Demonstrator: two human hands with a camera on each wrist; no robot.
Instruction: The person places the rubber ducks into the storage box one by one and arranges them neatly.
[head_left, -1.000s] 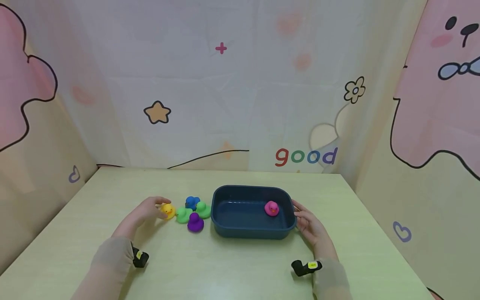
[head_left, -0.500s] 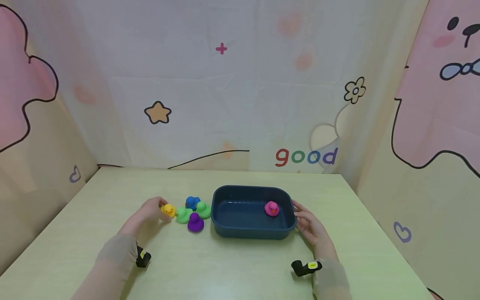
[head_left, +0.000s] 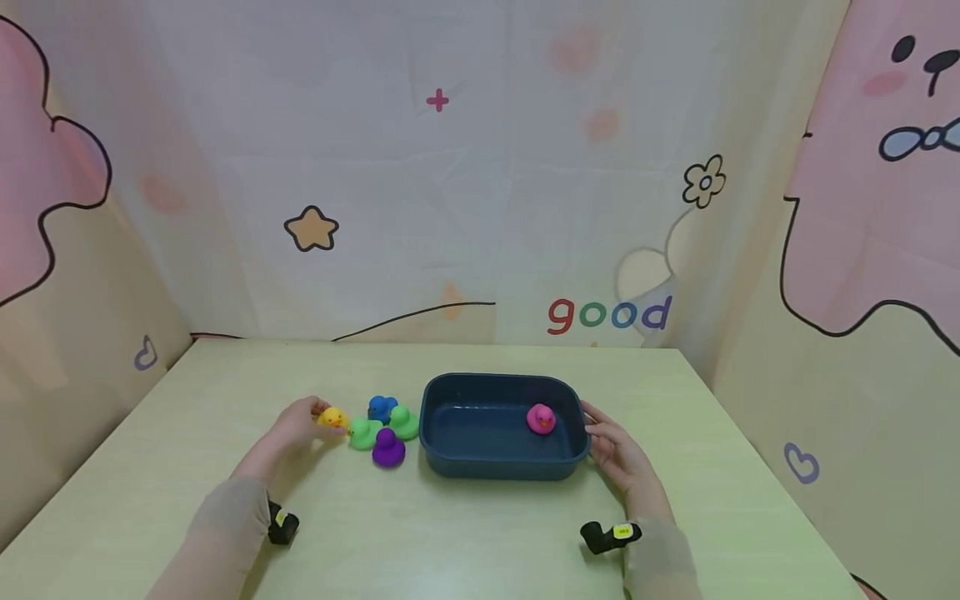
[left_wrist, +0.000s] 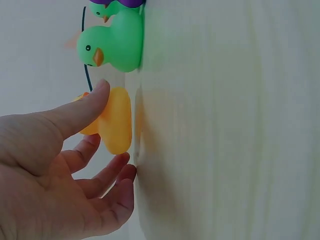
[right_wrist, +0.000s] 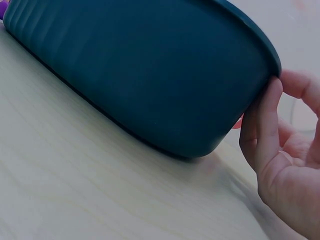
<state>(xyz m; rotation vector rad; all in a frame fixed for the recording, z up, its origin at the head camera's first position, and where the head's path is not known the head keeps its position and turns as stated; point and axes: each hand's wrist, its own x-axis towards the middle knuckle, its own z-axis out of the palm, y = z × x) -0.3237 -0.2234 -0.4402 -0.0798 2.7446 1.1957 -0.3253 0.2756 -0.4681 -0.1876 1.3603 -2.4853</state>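
Since the frame half a second ago, the yellow duck has risen slightly in the left hand; everything else keeps its place, apart from a small shift of the whole view. Thumb and forefinger pinch the duck, the other fingers bent loosely beneath. The left wrist view shows a thin gap under its base, with a shadow on the bench, so I judge that the hand now bears its weight.

Just to its right sits the front green duck, not touched by the hand. Then come the blue duck behind, the purple duck nearest the person, and the rear green duck close by the tub. The pink duck sits inside the tub, towards its right end.

Furthest right, the right hand has extended fingers against the tub's end, at and below the rim; it seems to steady the tub. How firmly it presses, I cannot tell.
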